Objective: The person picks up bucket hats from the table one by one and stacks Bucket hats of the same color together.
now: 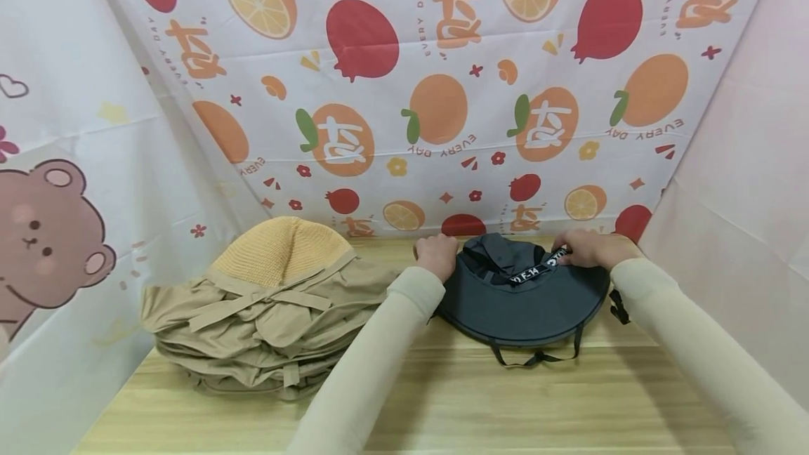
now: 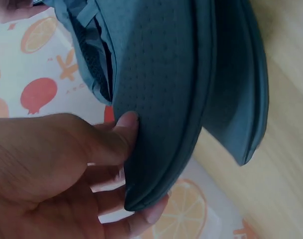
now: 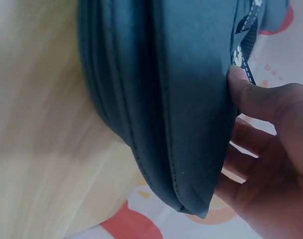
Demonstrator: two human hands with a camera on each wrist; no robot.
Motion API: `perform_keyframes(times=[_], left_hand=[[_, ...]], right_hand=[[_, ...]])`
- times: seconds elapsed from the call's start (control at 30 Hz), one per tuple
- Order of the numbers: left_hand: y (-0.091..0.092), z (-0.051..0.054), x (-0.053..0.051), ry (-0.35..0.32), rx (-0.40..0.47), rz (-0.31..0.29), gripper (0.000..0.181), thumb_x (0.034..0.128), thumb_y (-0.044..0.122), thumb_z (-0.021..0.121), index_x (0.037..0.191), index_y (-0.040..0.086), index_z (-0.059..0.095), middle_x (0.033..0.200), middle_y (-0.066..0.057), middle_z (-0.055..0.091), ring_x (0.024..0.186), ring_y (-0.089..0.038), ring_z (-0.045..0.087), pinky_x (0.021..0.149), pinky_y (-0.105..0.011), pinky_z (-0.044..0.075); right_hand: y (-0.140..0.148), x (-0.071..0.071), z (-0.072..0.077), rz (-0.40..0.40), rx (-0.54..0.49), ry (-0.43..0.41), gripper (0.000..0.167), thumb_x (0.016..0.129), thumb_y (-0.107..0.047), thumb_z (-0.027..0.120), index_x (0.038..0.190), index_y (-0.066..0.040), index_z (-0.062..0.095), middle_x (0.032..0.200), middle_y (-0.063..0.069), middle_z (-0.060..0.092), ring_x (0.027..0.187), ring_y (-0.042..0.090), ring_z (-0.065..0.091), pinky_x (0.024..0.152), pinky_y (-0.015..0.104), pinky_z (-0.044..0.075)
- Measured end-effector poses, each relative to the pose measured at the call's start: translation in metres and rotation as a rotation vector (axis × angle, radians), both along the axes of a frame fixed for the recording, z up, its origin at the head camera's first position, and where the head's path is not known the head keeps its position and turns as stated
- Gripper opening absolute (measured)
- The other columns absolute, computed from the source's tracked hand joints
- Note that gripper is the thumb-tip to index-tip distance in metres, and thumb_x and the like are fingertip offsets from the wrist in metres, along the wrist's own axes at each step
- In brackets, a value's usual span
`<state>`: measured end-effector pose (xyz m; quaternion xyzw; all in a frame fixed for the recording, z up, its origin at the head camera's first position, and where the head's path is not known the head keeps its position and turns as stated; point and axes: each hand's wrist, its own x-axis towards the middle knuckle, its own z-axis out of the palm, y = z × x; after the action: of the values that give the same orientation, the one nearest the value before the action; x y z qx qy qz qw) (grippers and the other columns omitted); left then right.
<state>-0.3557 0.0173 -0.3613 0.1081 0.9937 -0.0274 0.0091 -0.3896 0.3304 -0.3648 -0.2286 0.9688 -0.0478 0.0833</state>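
Observation:
A dark grey-blue wide-brimmed sun hat point(image 1: 524, 307) lies on the wooden table, right of the middle, its brim facing the front. White lettering runs along a black strap point(image 1: 537, 271) at its crown. My left hand point(image 1: 437, 255) is at the brim's left end. In the left wrist view, thumb and fingers pinch the brim point(image 2: 161, 99), and a second brim layer point(image 2: 236, 99) hangs apart behind it. My right hand point(image 1: 588, 248) pinches the right end beside the strap. Several stacked brim layers point(image 3: 191, 99) show in the right wrist view.
On the left lies a pile of khaki fabric hats point(image 1: 272, 328) with a yellow woven crown point(image 1: 287, 251) on top. A black cord point(image 1: 537, 358) and a buckle point(image 1: 619, 307) hang off the dark hat. Printed cloth point(image 1: 436, 181) closes off the table's back and sides.

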Motion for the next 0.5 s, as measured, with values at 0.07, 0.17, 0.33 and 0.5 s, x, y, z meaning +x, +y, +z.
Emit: perform_keyframes(times=[0.07,0.17,0.33,0.5], left_hand=[[0.001,-0.003,0.001,0.007,0.001,0.017,0.024,0.1078,0.018,0.053,0.118,0.021,0.074,0.118,-0.007,0.074,0.091,-0.025,0.068,0.079,-0.049,0.058],[0.003,-0.008,0.003,0.029,-0.008,0.035,0.023,0.1071,0.017,0.054,0.113,0.020,0.075,0.114,-0.007,0.075,0.084,-0.025,0.066,0.080,-0.049,0.057],[0.013,-0.015,0.012,0.050,-0.102,0.045,0.024,0.1065,0.020,0.055,0.118,0.020,0.076,0.116,-0.007,0.076,0.089,-0.029,0.071,0.083,-0.049,0.057],[0.031,-0.016,0.032,0.081,-0.131,-0.020,0.025,0.1059,0.023,0.056,0.121,0.020,0.076,0.115,-0.009,0.074,0.086,-0.028,0.069,0.072,-0.045,0.060]], right_hand=[[-0.002,0.001,-0.003,-0.009,0.007,0.003,0.029,0.097,-0.015,0.070,0.121,0.000,0.071,0.111,0.023,0.072,0.101,0.035,0.068,0.092,0.058,0.055],[-0.004,0.002,-0.009,0.001,0.015,0.047,0.027,0.097,-0.013,0.070,0.120,0.002,0.071,0.112,0.023,0.073,0.101,0.035,0.069,0.092,0.056,0.055],[-0.006,0.008,-0.022,0.039,0.001,0.240,0.027,0.094,-0.010,0.073,0.118,0.002,0.070,0.108,0.021,0.073,0.094,0.035,0.070,0.085,0.054,0.057],[-0.017,0.025,-0.023,0.083,-0.006,0.412,0.034,0.089,-0.011,0.078,0.120,0.001,0.068,0.102,0.021,0.069,0.082,0.034,0.067,0.074,0.050,0.057]])
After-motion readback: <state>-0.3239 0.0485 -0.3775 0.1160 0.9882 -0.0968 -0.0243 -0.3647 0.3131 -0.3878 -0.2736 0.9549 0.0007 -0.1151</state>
